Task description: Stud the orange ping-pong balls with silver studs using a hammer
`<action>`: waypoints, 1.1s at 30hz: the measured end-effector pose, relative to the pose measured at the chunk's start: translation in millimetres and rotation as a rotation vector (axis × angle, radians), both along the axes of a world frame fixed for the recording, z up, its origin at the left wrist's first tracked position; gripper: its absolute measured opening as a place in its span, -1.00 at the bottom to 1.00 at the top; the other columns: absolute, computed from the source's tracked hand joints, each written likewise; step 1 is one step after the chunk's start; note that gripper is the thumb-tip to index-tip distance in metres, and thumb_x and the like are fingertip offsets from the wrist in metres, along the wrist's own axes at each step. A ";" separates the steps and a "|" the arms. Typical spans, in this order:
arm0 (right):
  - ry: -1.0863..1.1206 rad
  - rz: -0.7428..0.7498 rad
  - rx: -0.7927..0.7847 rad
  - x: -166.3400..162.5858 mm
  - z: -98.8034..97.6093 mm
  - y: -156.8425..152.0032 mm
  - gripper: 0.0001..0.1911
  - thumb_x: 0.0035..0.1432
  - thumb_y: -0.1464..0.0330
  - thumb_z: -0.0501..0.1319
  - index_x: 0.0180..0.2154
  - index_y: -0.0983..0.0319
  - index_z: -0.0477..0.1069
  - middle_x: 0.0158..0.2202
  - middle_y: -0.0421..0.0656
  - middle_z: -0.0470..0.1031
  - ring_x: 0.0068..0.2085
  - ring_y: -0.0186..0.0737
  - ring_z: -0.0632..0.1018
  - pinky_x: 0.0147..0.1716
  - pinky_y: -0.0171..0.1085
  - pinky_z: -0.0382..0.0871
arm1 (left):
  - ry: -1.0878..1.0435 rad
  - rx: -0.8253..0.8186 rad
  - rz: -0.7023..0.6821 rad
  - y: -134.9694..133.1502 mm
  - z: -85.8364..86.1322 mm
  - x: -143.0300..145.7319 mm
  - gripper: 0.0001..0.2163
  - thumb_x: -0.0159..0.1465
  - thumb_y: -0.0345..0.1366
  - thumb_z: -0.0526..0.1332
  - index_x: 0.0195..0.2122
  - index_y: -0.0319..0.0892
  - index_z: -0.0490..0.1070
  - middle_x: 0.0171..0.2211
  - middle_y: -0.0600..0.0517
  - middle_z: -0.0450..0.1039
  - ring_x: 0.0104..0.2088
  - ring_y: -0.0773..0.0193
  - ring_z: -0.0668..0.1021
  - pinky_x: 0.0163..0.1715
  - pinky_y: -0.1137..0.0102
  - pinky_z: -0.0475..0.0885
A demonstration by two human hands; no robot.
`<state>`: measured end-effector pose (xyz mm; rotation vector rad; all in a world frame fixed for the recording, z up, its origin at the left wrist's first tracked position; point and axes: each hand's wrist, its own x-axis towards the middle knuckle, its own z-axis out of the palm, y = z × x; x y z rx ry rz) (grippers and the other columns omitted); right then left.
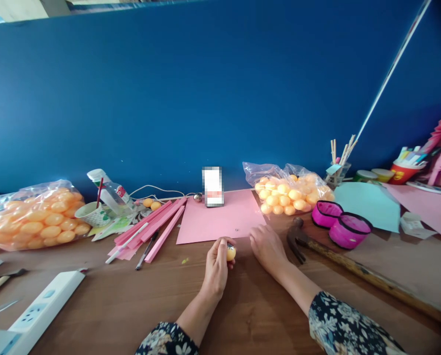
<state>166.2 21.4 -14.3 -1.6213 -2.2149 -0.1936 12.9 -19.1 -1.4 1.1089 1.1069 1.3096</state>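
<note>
A single camera, worn on the person's head, looks forward and down across the worktop (105, 305). The left hand (216, 268) and right hand (268, 248) reach in from below, fairly near the lens. A blue partition (190, 88) stands beyond, filling most of the upper half; the wide view spans from power strip (43, 308) at left to hammer (368, 274) at right.

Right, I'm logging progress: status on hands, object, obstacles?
Left hand gripping round yellow-orange ball, shiny on top. Right hand at near right corner of flat pink paper sheet, grip unclear. Possible snag: wooden-handled, dark-headed hammer, right of that hand.
</note>
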 end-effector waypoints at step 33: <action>1.867 0.038 -0.635 3.7 1.3 -0.8 -0.72 -0.19 0.29 0.37 -0.40 0.27 0.41 -0.52 -0.25 0.39 -0.46 -0.36 0.46 -0.37 -0.33 0.42 | -0.238 -0.075 0.078 5.3 -5.5 -1.3 -0.59 0.07 -0.19 0.26 -0.03 -0.10 0.38 -0.09 -0.05 0.42 -0.20 0.27 0.51 -0.22 0.40 0.46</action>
